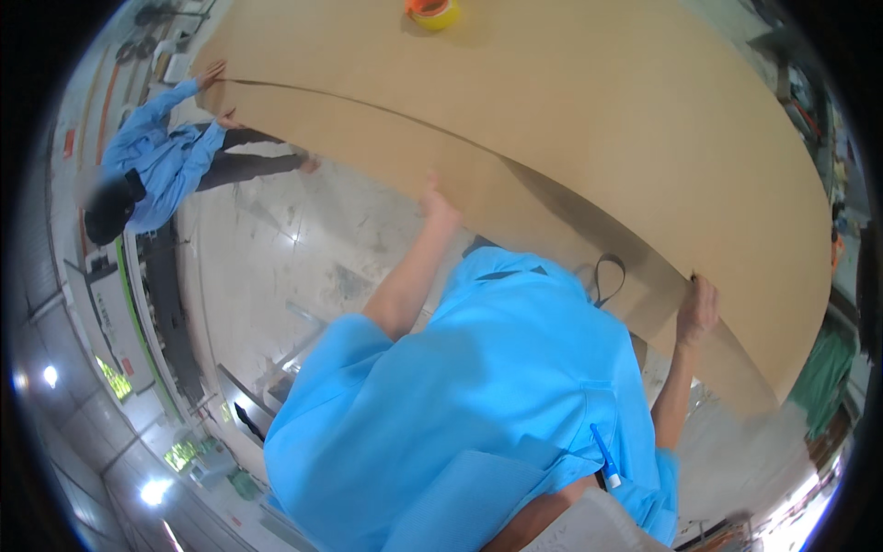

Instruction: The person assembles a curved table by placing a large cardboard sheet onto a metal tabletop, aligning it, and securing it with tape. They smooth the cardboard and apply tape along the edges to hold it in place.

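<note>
A large brown sheet spreads in front of me, its near edge bowed and raised over a second brown sheet below. At the right, my right hand is closed on the upper sheet's near edge, its fingers bent over it. My left hand is at the lower sheet's near edge; its fingers are blurred, and whether they grip is unclear. A dark strap loop shows against the lower sheet, near my waist. On the upper sheet, at the far side, sits a yellow and orange tape roll.
At the left end, a co-worker in a blue shirt has both hands at the sheets' edge. Pale floor lies between us. A green cloth hangs beyond the right end. Shelves with goods stand at the far right.
</note>
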{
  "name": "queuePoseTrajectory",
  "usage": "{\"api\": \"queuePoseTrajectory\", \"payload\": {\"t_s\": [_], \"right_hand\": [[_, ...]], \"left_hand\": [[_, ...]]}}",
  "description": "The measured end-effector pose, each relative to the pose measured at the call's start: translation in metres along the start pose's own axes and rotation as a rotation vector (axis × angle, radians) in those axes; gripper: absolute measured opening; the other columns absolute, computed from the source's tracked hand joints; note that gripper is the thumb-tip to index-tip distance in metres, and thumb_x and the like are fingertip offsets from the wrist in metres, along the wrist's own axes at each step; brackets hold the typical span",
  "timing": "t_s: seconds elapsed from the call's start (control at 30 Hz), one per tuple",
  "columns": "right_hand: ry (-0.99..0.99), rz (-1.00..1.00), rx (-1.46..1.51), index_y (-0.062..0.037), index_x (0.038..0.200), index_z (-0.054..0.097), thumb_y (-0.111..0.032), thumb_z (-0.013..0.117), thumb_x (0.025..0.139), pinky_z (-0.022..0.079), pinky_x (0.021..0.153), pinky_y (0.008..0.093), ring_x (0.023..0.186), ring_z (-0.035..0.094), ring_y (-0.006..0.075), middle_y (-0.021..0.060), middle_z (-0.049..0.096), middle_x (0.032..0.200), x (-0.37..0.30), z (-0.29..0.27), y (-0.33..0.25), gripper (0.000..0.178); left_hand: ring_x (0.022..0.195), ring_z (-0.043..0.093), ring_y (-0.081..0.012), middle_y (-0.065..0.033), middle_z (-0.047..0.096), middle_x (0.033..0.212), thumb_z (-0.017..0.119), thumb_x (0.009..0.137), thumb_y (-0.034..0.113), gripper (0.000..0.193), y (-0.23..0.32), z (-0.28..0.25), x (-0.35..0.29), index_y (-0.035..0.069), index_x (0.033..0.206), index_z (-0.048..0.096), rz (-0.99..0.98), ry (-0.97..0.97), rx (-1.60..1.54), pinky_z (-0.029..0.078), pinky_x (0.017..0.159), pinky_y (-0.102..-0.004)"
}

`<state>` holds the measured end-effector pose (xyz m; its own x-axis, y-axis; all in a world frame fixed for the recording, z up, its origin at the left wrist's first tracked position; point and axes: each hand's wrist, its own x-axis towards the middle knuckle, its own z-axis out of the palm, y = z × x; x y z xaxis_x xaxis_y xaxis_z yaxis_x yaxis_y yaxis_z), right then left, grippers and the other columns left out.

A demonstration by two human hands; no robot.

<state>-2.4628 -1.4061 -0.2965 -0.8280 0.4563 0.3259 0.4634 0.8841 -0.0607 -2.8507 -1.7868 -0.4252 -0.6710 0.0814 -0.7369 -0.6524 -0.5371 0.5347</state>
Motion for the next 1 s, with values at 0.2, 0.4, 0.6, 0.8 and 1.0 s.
{"api": "queuePoseTrajectory", "payload": {"t_s": [0.2, 0.4, 0.6, 0.8, 1.0], "right_hand": [[-0.118, -0.012, 0.006, -0.007, 0.109, 0.065, -0.005, 0.066, 0.086, 0.055, 0.079, 0.0404, 0.099, 0.064, 0.0286, 0.0081, 0.067, 0.104, -0.041, 0.054, -0.018, 0.023], [-0.053, 0.189, 0.041, -0.0087, 0.103, 0.066, -0.011, 0.068, 0.083, 0.053, 0.084, 0.0395, 0.1, 0.061, 0.0304, 0.0087, 0.064, 0.103, -0.053, 0.071, -0.042, 0.021], [0.039, 0.46, 0.132, -0.0062, 0.104, 0.064, -0.009, 0.064, 0.083, 0.049, 0.093, 0.0453, 0.108, 0.059, 0.0336, 0.012, 0.063, 0.11, -0.06, 0.058, -0.079, 0.021], [0.211, 0.756, 0.138, -0.0093, 0.128, 0.063, -0.015, 0.061, 0.094, 0.042, 0.111, 0.0436, 0.134, 0.05, 0.0348, 0.0148, 0.059, 0.137, -0.095, 0.074, -0.119, 0.035], [0.993, 1.904, 0.211, 0.0022, 0.149, 0.044, -0.035, 0.053, 0.103, 0.03, 0.12, 0.0434, 0.143, 0.042, 0.033, 0.0201, 0.047, 0.153, -0.284, 0.1, -0.149, 0.06]], "left_hand": [[0.132, 0.05, -0.0366, -0.017, 0.052, 0.146, 0.049, 0.103, 0.054, 0.066, 0.007, -0.029, 0.009, 0.005, 0.147, 0.046, -0.053, -0.05, 0.113, 0.04, 0.112, -0.0528], [0.144, 0.037, -0.0359, -0.0202, 0.041, 0.156, 0.069, 0.093, 0.047, 0.078, 0.028, -0.006, -0.013, -0.001, 0.149, 0.041, 0.591, 0.638, 1.455, 0.034, 0.116, -0.0526], [0.148, 0.027, -0.0398, -0.0182, 0.036, 0.159, 0.08, 0.081, 0.035, 0.085, -0.034, 0.121, -0.068, 0.007, 0.151, 0.042, 1.123, -1.102, 1.906, 0.026, 0.12, -0.0536], [0.154, 0.014, -0.0412, -0.0189, 0.022, 0.166, 0.065, 0.088, 0.06, 0.092, -0.17, 0.212, -0.105, 0.015, 0.16, 0.031, 1.341, -1.976, 2.085, 0.012, 0.123, -0.0589], [0.155, 0.01, -0.0424, -0.0239, 0.016, 0.167, 0.058, 0.092, 0.061, 0.093, -0.206, 0.206, -0.1, 0.01, 0.161, 0.025, 1.433, -2.125, 1.974, 0.006, 0.122, -0.0616]]}}
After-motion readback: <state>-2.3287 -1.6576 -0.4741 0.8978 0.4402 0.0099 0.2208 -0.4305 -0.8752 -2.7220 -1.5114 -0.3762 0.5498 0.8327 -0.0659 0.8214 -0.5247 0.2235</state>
